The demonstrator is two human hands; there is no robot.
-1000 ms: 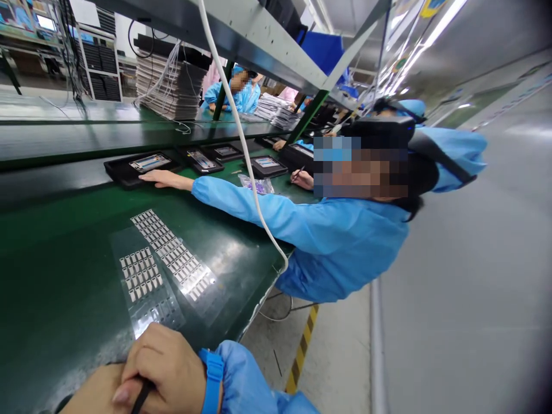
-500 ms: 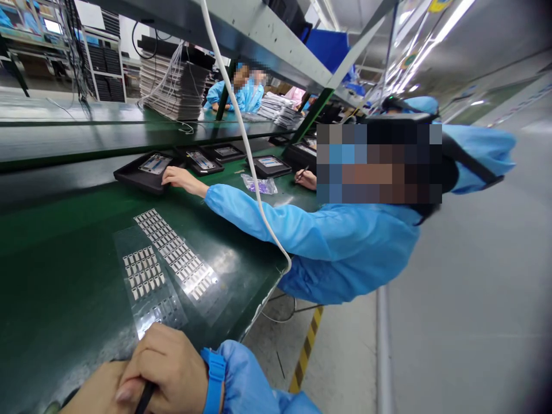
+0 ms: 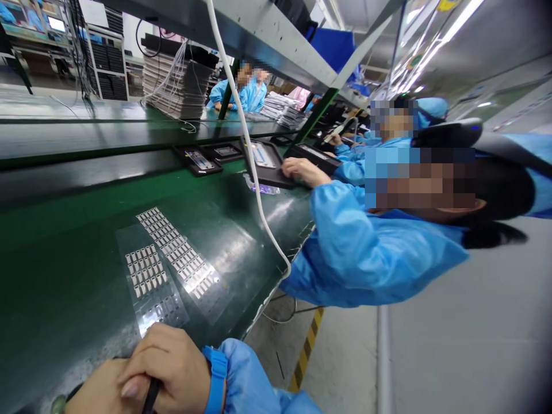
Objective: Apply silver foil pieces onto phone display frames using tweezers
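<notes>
At the bottom edge my two hands lie together, the right one over the left. My right hand (image 3: 170, 365), with a blue wristband (image 3: 217, 374), is closed around a slim black tool (image 3: 150, 397) whose kind I cannot make out. Under it is my left hand (image 3: 95, 386); its fingers are hidden. A green bangle (image 3: 58, 404) shows at the lower left. Just beyond the hands, two clear sheets bear rows of small pale stickers: a shorter sheet (image 3: 146, 270) and a longer sheet (image 3: 179, 250), both flat on the green tabletop (image 3: 64, 259).
A co-worker in blue (image 3: 366, 247) sits to the right, one hand on a tilted black tray (image 3: 280, 178). More black trays (image 3: 202, 161) line the bench. A white cable (image 3: 241, 109) hangs across the view. Behind stands a stack of sheets (image 3: 172, 80).
The black tray at the far left of the bench is gone from there. The co-worker has drawn back, hand now on a tilted tray farther right. My hands have hardly moved.
</notes>
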